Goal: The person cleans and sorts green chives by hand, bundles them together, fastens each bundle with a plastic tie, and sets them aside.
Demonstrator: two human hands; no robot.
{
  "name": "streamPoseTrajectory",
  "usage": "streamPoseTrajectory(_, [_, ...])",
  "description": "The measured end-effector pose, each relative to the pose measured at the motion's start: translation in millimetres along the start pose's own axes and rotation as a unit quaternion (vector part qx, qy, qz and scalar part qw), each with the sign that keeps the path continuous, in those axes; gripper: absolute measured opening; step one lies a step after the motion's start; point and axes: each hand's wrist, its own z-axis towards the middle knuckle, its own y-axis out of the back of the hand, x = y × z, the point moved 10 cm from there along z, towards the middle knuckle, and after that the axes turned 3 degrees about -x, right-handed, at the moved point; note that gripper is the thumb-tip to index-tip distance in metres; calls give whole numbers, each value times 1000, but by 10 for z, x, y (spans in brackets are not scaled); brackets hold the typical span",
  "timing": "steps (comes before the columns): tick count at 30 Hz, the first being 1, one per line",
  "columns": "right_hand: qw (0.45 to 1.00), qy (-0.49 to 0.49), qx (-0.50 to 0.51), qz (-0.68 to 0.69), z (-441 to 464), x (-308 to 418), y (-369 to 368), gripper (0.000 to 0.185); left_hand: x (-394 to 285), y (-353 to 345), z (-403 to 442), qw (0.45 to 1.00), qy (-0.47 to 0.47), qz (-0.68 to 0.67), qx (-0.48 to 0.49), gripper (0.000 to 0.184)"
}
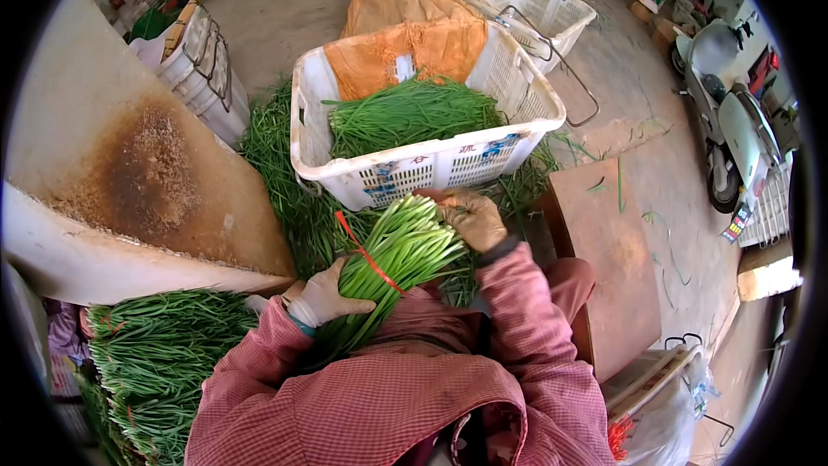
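Observation:
A thick bunch of garlic chives [405,246] lies across my lap, its pale cut ends pointing away from me and a red tie [366,252] around it. My left hand [330,298], in a pale glove, grips the bunch from the left below the tie, thumb across the top. At the cut ends, my right hand [473,218], in a soiled glove, is closed with its fingers bent around the far edge of the stalks; some fingertips are hidden. Just beyond is a white plastic crate [423,179] with loose chives [414,114] inside.
Tied chive bunches [168,354] are stacked at my left, below a stained slanted panel [155,181]. Loose greens [285,168] lie around the crate. A brown board [608,267] stands at my right. Farther off are another crate [539,4], stacked crates [203,78] and a scooter [737,134].

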Motion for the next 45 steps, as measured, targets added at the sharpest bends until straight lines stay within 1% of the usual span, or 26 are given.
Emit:
streamPoseTrajectory(1, [989, -125, 23, 78, 3, -110, -113, 6, 21, 4, -5, 1000, 0, 4, -2, 87])
streamPoseTrajectory(2, [856, -155, -70, 489, 121, -539, 36, 5, 50, 2, -8, 1000, -8, -4, -7, 87])
streamPoseTrajectory(3, [950, -22, -203, 237, 162, -693, 656, 9, 89, -8, -25, 1000, -14, -14, -11, 87])
streamPoseTrajectory(4, [954, -55, -294, 0, 67, -396, 1139, 13, 146, -9, -41, 1000, -7, -15, -11, 87])
streamPoseTrajectory(5, [914, -109, -388, -39, -62, -694, 1672, 12, 211, -22, -29, 998, 6, -69, 4, 87])
streamPoseTrajectory(7, [835, -242, -238, -433, -180, -580, 2134, 16, 290, -38, 30, 992, 17, -127, 20, 88])
streamPoseTrajectory(9, [963, -50, -202, -168, -276, -417, 1719, 32, 410, -109, 89, 968, 45, -238, 68, 83])
streamPoseTrajectory(12, [969, 125, -48, -208, -430, 377, 457, 37, 625, -294, 225, 921, 53, -367, 115, 83])
streamPoseTrajectory(13, [924, 221, 29, -311, -517, 400, 65, 38, 619, -295, 231, 914, 61, -379, 128, 82])
streamPoseTrajectory(15, [963, 159, 3, -219, -408, -4, 145, 27, 681, -283, 269, 924, 50, -358, 124, 82])
streamPoseTrajectory(17, [981, 18, -177, -75, -312, -409, 864, 17, 634, -264, 254, 928, 26, -353, 114, 81])
streamPoseTrajectory(18, [948, -18, -255, -190, -355, -438, 1297, 12, 632, -265, 228, 928, 30, -354, 110, 81])
streamPoseTrajectory(20, [741, -79, -247, -619, -475, -303, 1826, 7, 637, -234, 198, 927, 56, -358, 101, 78])
streamPoseTrajectory(21, [655, -55, -280, -700, -601, -79, 1900, 9, 617, -208, 186, 927, 54, -359, 90, 78])
streamPoseTrajectory(23, [839, 0, -220, -498, -542, 829, 1335, 20, 586, -153, 183, 952, 56, -298, 42, 77])
streamPoseTrajectory(25, [949, 146, -179, -213, -551, 1298, 665, 31, 354, -48, 161, 978, 30, -206, 10, 79])
streamPoseTrajectory(27, [920, 198, -47, -336, -486, 1818, -116, 33, -46, 174, 113, 995, -39, -43, -80, 79])
streamPoseTrajectory(29, [913, 127, 85, -379, -303, 1612, -750, 30, -393, 273, 77, 993, -45, -18, -107, 75])
streamPoseTrajectory(32, [918, 188, 86, -338, -213, 1336, -1141, 16, -685, 404, 35, 971, -80, 113, -194, 76])
streamPoseTrajectory(35, [957, 180, 79, -213, -241, 1260, -996, 16, -544, 372, 96, 930, -34, 301, -210, 83])
streamPoseTrajectory(37, [985, 167, 28, -43, -270, 1151, -953, 25, -398, 282, 138, 936, 34, 329, -119, 91])
streamPoseTrajectory(39, [954, -3, 123, 272, -389, 928, -1038, 28, -671, 275, 95, 898, -103, 390, -175, 100])
streamPoseTrajectory(40, [938, -30, 170, 302, -435, 886, -1167, 38, -550, 240, 207, 916, -51, 374, -140, 108])
streamPoseTrajectory(41, [942, -62, 155, 290, -459, 799, -1223, 44, -495, 184, 305, 898, -120, 367, -211, 108])
streamPoseTrajectory(43, [943, -50, 176, 280, -450, 685, -1359, 49, -92, -38, 574, 976, -125, -5, -180, 87])
streamPoseTrajectory(45, [939, -79, 141, 304, -428, 631, -1420, 55, 149, -211, 780, 895, -121, -402, -153, 66])
